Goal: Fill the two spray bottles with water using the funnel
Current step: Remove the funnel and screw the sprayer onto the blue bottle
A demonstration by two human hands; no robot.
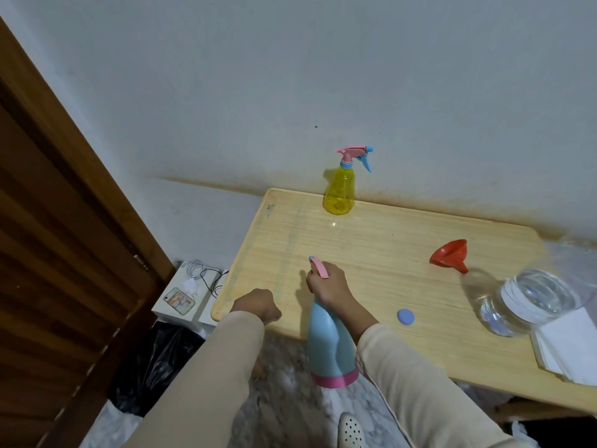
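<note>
At the near edge of the counter [371, 240], a blue bottle [329, 344] is held by its top in the right hand [326, 286], fingers wrapped tight around the pink sprayer. The left hand [256, 305] is curled into a fist just beside it, holding nothing. A yellow bottle [339, 192] is stood far back by the wall, well apart from both hands. The red funnel [450, 255] is laid on its side to the right, near a jar [529, 302] of water.
</note>
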